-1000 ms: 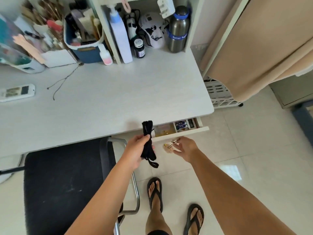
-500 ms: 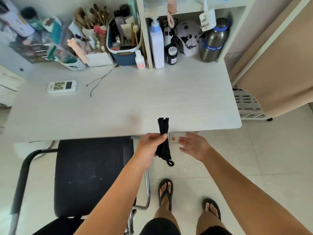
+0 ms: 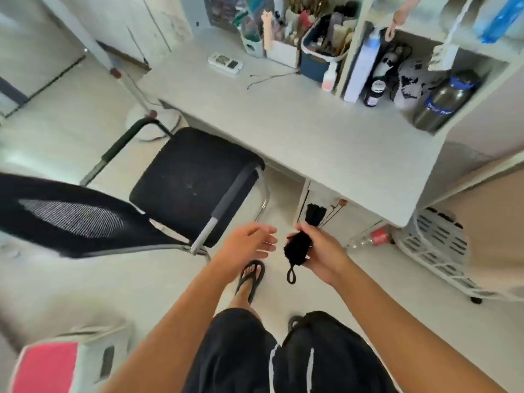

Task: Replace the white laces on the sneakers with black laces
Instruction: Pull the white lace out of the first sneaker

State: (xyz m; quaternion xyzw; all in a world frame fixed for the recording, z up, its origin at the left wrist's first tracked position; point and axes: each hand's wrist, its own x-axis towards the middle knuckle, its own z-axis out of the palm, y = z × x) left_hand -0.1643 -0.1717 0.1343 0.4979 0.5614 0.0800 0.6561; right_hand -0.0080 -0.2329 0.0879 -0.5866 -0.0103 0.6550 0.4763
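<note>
Head view: my right hand grips the bundle of black laces, fingers curled round it, one loop dangling below, held in the air in front of the desk edge. My left hand is just beside it, fingers relaxed and spread, holding nothing. Black chair to the left.

Matt black cloth laces; black mesh-fabric chair on shiny metal tubing; smooth matt pale desk; glossy steel bottle.
</note>
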